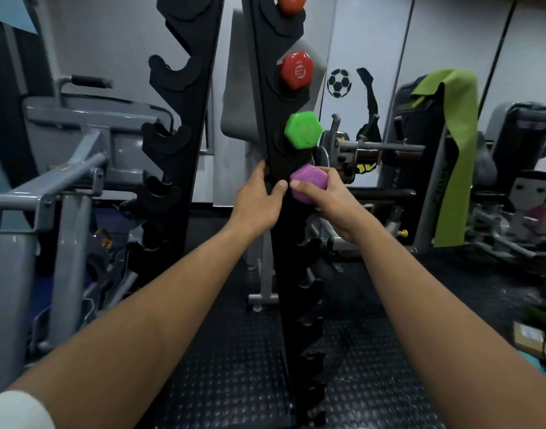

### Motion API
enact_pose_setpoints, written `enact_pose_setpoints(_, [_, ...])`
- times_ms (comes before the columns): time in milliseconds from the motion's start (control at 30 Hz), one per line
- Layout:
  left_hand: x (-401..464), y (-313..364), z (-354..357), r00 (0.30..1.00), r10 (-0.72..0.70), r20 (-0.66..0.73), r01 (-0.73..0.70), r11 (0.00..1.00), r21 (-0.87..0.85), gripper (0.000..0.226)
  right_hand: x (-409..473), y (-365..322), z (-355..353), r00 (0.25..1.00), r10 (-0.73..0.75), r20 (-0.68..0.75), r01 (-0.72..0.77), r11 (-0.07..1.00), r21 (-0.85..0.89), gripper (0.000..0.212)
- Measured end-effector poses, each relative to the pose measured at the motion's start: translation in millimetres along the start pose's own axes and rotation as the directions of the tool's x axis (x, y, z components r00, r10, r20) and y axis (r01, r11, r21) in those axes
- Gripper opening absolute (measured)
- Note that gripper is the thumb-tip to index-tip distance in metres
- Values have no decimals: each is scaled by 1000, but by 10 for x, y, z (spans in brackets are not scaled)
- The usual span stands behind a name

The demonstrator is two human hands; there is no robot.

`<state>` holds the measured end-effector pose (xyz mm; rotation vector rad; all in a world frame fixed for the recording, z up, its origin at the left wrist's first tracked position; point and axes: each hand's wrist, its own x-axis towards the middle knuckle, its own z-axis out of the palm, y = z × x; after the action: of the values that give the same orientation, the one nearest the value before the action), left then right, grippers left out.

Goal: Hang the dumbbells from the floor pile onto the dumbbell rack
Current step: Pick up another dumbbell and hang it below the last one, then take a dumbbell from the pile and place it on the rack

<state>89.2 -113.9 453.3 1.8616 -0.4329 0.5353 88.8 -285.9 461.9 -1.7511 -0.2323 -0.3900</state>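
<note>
Only partly seen: the purple dumbbell (308, 187); one hexagonal end shows, its handle is hidden behind the rack upright (274, 144).
Right hand (330, 205): fingers curled round the purple end, at 4 o'clock of the green dumbbell (303, 130).
Left hand (259, 199): upright clasped, thumb in front, fingers wrapped behind and hidden.
Above: red dumbbell (297, 70) hung; the topmost one is cropped.

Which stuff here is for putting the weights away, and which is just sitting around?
For the job: purple dumbbell in the right hand, rack gripped by the left hand, green dumbbell, red dumbbell.

Just around: green towel, football sticker, grey machine.
</note>
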Motion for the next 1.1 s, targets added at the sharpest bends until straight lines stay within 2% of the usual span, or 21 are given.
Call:
enact_pose_setpoints(167, [-210,60,-85,998,10,54,-16,994,106,59,-152,-12,13,997,-2,-75,-3,998,-69,121])
enact_pose_setpoints(233, [-275,53,-120,997,16,76,-26,991,132,62,-228,9,40,995,-4,-99,-4,997,-81,127])
enact_pose_setpoints(400, [-477,11,-214,990,2,138,-36,969,244,69,-542,-24,187,993,-13,-114,1,994,-108,104])
enact_pose_setpoints(567, [-862,-99,-362,978,-38,205,-22,959,282,73,-1015,-65,382,999,0,-51,-8,988,-156,109])
enact_pose_setpoints(667, [-1243,-204,-490,971,-94,220,27,957,288,71,-1370,-18,504,998,65,10,-62,978,-197,114])
enact_pose_setpoints(767, [-1640,-252,-643,960,-137,245,43,934,355,69,-1707,4,552,986,131,100,-106,970,-220,105])
enact_pose_setpoints(933, [-2252,-560,-793,896,-295,332,132,891,435,70,-2199,280,660,940,240,243,-181,953,-242,95])
enact_pose_setpoints(1100, [-2692,-1062,-624,799,-476,367,218,799,561,76,-2527,837,928,842,436,316,-336,884,-325,104])
